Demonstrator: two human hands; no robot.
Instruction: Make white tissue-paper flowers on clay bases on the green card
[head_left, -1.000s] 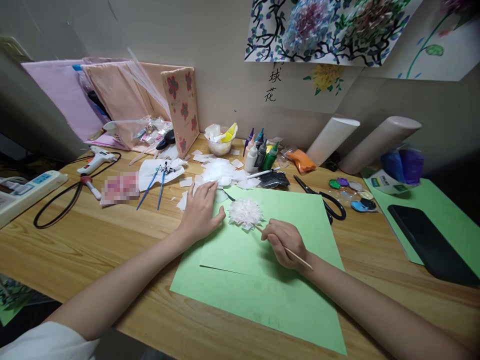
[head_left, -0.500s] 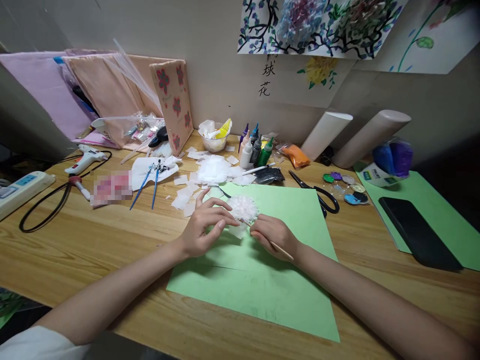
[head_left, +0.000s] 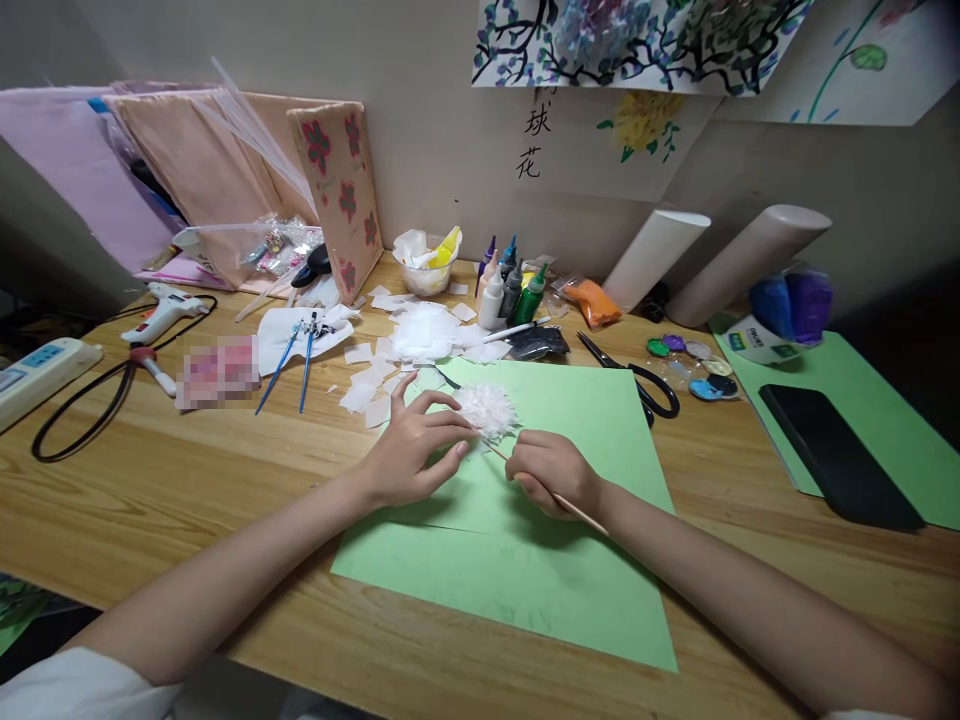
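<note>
A fluffy white ball of crinkled paper petals (head_left: 486, 411) lies on the green sheet (head_left: 517, 580). My left hand (head_left: 421, 445) reaches in from the left with its fingers stretched and spread, the fingertips at the ball's lower left edge. In my closed right hand (head_left: 555, 472) is a thin wooden stick (head_left: 581, 515), its tip pointing at the ball's lower edge near my left fingertips. Whether the tip touches the petals is too small to tell. Behind the ball lie a stack of white paper (head_left: 424, 332) and loose white squares (head_left: 365, 390).
Paint bottles (head_left: 492, 300) and a plastic bowl (head_left: 427, 270) stand at the back. Black-handled scissors (head_left: 656, 392) lie right of the sheet. A black phone-like slab (head_left: 840, 455) is farther right. Blue brushes (head_left: 306, 370) and a glue gun (head_left: 169, 310) are at left.
My right hand has moved slightly right and back from the ball, with the stick. The white paper piece that hung below the ball at my left fingertips no longer shows there.
</note>
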